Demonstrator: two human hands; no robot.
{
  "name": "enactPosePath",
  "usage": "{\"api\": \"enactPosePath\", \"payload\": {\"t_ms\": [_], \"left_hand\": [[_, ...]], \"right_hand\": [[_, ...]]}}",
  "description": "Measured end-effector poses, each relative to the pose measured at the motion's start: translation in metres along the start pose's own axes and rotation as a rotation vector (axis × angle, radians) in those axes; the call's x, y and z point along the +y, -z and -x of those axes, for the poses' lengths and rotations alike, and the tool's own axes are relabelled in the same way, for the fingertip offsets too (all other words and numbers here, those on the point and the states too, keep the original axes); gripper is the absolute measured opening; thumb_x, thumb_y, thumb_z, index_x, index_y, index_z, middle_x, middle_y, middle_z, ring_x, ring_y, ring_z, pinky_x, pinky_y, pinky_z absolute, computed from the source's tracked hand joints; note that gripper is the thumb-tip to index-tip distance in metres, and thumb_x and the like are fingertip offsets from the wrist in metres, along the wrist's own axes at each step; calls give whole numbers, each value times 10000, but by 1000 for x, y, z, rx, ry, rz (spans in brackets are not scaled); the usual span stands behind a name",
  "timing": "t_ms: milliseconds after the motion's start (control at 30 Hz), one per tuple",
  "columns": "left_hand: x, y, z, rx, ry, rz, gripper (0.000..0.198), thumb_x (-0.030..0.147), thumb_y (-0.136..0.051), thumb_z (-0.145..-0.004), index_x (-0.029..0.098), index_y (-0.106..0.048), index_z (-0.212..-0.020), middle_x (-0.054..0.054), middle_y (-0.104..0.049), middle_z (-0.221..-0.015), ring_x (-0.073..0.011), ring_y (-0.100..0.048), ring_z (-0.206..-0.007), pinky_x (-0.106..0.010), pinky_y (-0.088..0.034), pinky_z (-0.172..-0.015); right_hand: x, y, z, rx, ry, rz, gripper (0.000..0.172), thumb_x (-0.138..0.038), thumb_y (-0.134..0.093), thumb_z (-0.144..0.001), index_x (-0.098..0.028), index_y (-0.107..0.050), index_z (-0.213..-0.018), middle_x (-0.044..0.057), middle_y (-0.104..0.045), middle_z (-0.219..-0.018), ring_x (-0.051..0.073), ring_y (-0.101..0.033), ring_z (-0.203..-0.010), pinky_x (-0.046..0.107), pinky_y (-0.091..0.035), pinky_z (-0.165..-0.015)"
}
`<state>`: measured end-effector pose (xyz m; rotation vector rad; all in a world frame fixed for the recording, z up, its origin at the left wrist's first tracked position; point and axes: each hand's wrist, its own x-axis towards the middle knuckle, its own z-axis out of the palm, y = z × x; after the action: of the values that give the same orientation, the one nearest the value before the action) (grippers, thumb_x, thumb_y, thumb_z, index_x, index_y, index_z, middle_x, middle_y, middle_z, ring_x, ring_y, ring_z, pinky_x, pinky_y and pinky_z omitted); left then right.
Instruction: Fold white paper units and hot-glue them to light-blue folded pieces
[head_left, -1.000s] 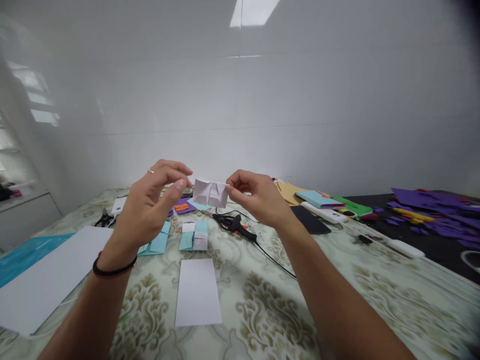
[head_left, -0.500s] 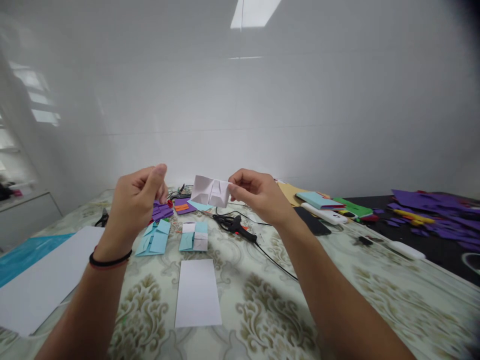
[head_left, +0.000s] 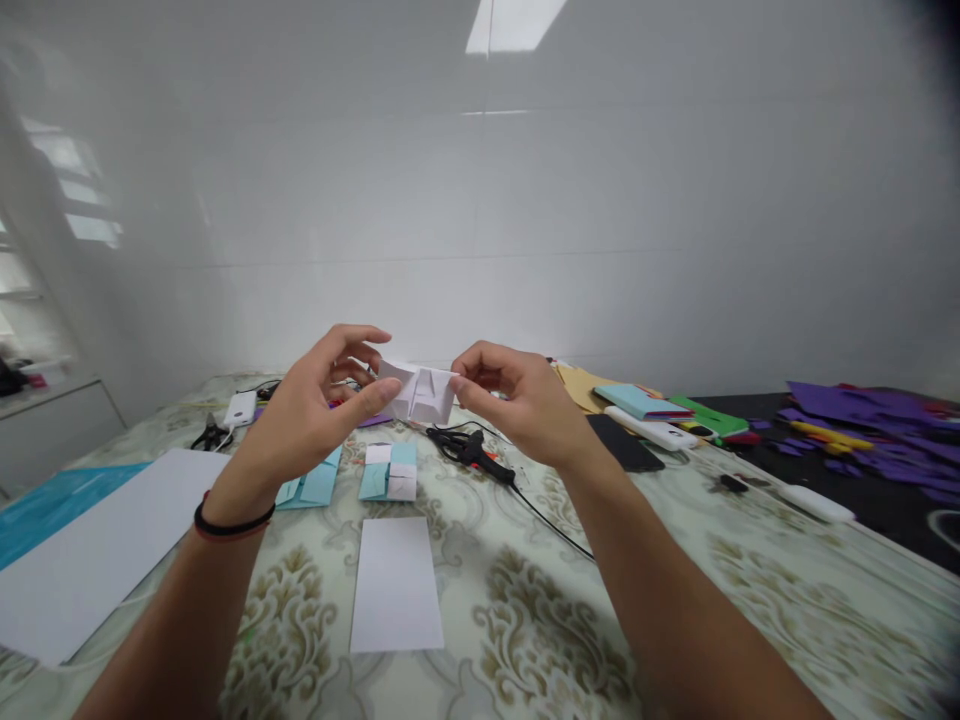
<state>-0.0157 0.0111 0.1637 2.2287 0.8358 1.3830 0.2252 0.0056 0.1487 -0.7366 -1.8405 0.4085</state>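
Observation:
A small folded white paper with creased flaps is held up above the table between my hands. My right hand pinches its right edge between thumb and fingers. At its left side, my left hand has the thumb over the front, with the index finger stretched above and other fingers partly behind it. Below lie a blue-and-white folded paper and a light blue folded paper, partly covered by my left hand. A flat white paper rectangle lies nearer to me.
A black glue gun with its cord lies behind. Large white sheet and blue sheet are at left, near scissors. At right are a dark phone-like slab, a white power strip and purple scraps.
My left hand has moved right to the folded white paper and its fingers have spread from a closed pose. The paper now bends more at its left side.

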Motion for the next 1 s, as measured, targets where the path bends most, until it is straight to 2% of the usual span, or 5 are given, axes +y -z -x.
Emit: {"api": "enactPosePath", "payload": {"t_ms": [133, 233, 333, 700, 1000], "left_hand": [[0, -5, 0, -87, 79, -31, 378, 460, -739, -894, 222, -688, -1184, -32, -692, -911, -164, -646, -790, -232, -513, -649], [1, -8, 0, -180, 117, -70, 294, 480, -719, -903, 187, -723, -903, 7, -619, -696, -120, -525, -592, -215, -382, -509], [4, -9, 0, -207, 99, -109, 360, 494, -709, -898, 168, -704, -747, 8, -586, -638, -110, -469, -558, -223, -329, -488], [9, -11, 1, -239, 21, -166, 271, 381, -678, -921, 172, -739, -760, 24, -612, -635, -104, -477, -580, -218, -341, -518], [4, -5, 0, -117, 29, 7, 298, 458, -725, -920, 207, -716, -1080, -60, -741, -1017, -181, -684, -880, -262, -539, -728]], "right_hand": [[-2, -2, 1, -23, 23, 3, 141, -290, -649, -923, -180, -641, -836, -10, -640, -743, 112, -555, -659, 251, -434, -619], [-5, -4, 3, -51, 49, 33, 108, -251, -643, -914, -182, -644, -832, -7, -650, -759, 116, -567, -683, 253, -451, -647], [-8, -5, 5, -68, 62, 57, 100, -232, -637, -909, -186, -638, -821, -8, -652, -757, 120, -570, -687, 256, -462, -660], [-12, -6, 6, -84, 56, 58, 103, -225, -634, -910, -188, -630, -814, -7, -652, -756, 124, -576, -692, 257, -467, -659], [-7, -7, 4, -18, 5, 62, 104, -236, -651, -895, -186, -638, -805, -9, -641, -738, 124, -558, -682, 260, -454, -649]]}}
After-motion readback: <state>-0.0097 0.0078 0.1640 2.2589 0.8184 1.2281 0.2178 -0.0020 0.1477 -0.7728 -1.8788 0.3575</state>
